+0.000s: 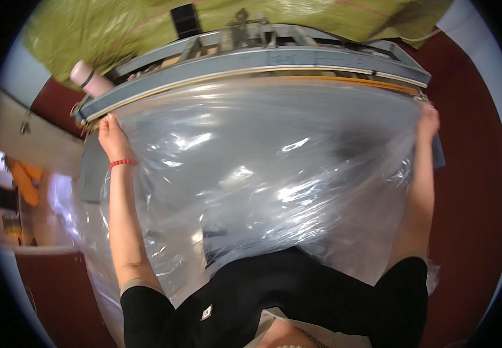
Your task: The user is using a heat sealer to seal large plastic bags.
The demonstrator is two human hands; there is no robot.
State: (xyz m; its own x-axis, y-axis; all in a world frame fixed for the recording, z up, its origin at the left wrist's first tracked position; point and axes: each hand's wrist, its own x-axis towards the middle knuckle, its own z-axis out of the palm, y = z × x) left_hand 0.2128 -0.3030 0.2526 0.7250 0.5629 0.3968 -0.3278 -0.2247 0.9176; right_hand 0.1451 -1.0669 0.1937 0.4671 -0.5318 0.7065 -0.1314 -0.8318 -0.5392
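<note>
A wide, glossy sheet of clear plastic film (251, 151) spread across the middle of the frame, its upper edge lying along a long blue-grey metal machine frame (251, 62). The person's left hand (113, 137), at the upper left of the frame, was closed on the sheet's edge, just beside the machine frame's left end. The right hand (428, 123), at the upper right, gripped the opposite edge near the machine frame's right end, so the hands were well apart, with the sheet stretched between them. Wrinkles and bright reflections crossed the film, and loose folds hung down towards the lower left.

A thin orange strip (372, 83) ran along the right part of the machine frame. At the upper left, a pink cylindrical bottle with a dark band (92, 80) leaned beside the metal. A flat black rectangular object (186, 21) lay at the top, on a yellow-green woven cover (106, 32). A red beaded bracelet (122, 163) circled the left wrist, and a black short-sleeved top (285, 284) filled the lower middle.
</note>
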